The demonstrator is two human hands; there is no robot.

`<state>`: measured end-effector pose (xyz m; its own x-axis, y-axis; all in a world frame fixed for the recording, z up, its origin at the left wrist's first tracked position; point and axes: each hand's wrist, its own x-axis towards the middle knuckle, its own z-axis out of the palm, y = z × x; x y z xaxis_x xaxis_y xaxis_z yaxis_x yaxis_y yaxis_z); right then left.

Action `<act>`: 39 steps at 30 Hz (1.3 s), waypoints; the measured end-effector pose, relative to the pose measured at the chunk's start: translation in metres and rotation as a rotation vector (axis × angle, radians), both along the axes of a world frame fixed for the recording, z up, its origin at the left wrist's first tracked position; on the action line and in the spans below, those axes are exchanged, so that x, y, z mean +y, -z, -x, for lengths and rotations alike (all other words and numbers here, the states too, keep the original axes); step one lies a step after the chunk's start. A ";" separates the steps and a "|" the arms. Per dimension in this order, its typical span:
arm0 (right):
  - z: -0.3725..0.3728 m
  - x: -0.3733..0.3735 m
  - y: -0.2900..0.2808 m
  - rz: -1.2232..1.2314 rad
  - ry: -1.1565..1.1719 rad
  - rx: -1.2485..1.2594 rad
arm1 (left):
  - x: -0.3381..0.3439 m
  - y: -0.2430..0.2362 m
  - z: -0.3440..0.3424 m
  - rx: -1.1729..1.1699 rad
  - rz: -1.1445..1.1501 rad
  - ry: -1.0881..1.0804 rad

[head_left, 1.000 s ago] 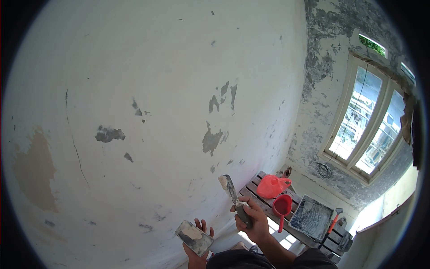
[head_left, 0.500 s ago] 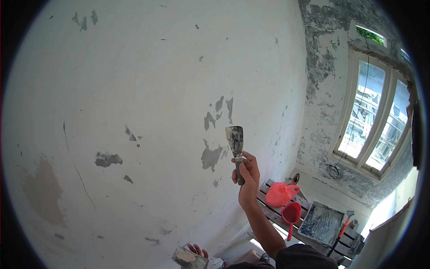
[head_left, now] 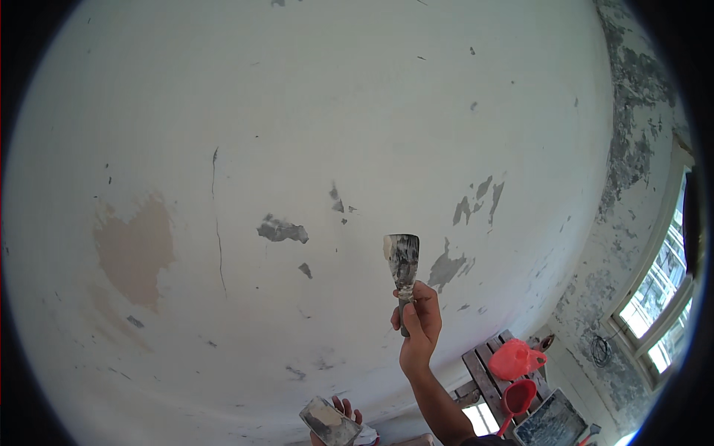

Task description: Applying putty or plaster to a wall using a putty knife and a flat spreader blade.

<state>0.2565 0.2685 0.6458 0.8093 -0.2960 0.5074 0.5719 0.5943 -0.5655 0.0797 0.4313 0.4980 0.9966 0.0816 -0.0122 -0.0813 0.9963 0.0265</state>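
Observation:
My right hand (head_left: pixel 420 323) grips a putty knife (head_left: pixel 402 256) by its dark handle, blade pointing up. Its blade is smeared dark and white, with pale beige filler along the left edge. Behind the blade rises a white wall (head_left: pixel 357 111) with grey bare spots; whether the blade touches it I cannot tell. Low in the picture, my left hand (head_left: pixel 347 409) holds a flat rectangular plate (head_left: pixel 327 425) with beige filler on it, its fingers curled behind the far edge. A grey bare patch (head_left: pixel 448 266) lies just right of the blade.
A large beige patch (head_left: pixel 137 253) and a long thin crack (head_left: pixel 218 223) mark the wall's left side. At the lower right a slatted bench (head_left: pixel 487 372) bears a red plastic bag (head_left: pixel 515 360), a red dipper (head_left: pixel 518 398) and a dirty tray (head_left: pixel 552 422). A window (head_left: pixel 658 290) stands beyond.
My view has swung left, so the wall marks, bench and window sit further right. The putty knife now stands more upright, and the plate has come slightly further into view.

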 end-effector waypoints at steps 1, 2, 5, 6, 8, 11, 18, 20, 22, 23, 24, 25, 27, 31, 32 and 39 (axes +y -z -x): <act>0.004 0.013 -0.007 -0.004 -0.027 -0.003 | 0.003 0.000 0.001 0.028 0.085 0.014; 0.004 0.025 -0.011 0.000 -0.038 -0.010 | 0.006 0.001 0.001 0.056 0.170 0.032; 0.002 0.058 -0.014 0.150 0.073 -0.047 | 0.010 0.000 0.007 0.051 0.195 -0.022; -0.001 0.067 -0.014 0.155 0.068 -0.049 | 0.013 0.002 0.009 0.050 0.201 -0.027; -0.009 0.084 -0.014 0.279 0.241 -0.044 | 0.020 0.006 0.013 0.048 0.190 -0.052; -0.024 0.108 -0.019 0.329 0.458 -0.117 | 0.028 0.008 0.018 0.068 0.259 -0.065; -0.025 0.148 -0.023 0.313 0.636 -0.079 | 0.061 0.016 0.018 -0.015 0.195 -0.069; -0.025 0.158 -0.026 0.305 0.690 -0.061 | 0.069 0.015 0.016 -0.009 0.154 -0.054; -0.024 0.168 -0.029 0.294 0.738 -0.042 | 0.077 0.017 0.016 0.006 0.147 -0.055; -0.023 0.172 -0.030 0.276 0.752 -0.019 | 0.082 0.018 0.016 0.019 0.146 -0.061; -0.023 0.176 -0.031 0.259 0.764 0.004 | 0.087 0.015 0.017 0.022 0.140 -0.052; -0.023 0.179 -0.033 0.254 0.774 0.010 | 0.092 0.010 0.019 0.028 0.134 -0.035; -0.021 0.186 -0.038 0.223 0.777 0.053 | 0.101 0.006 0.020 0.039 0.121 -0.002; -0.006 0.206 -0.033 0.293 0.769 0.060 | 0.116 0.011 0.021 0.038 0.116 0.025; 0.001 0.208 -0.031 0.291 0.783 0.069 | 0.121 0.014 0.021 0.040 0.120 0.028; 0.008 0.154 -0.026 0.135 0.730 0.009 | 0.138 0.027 0.027 0.170 0.166 0.074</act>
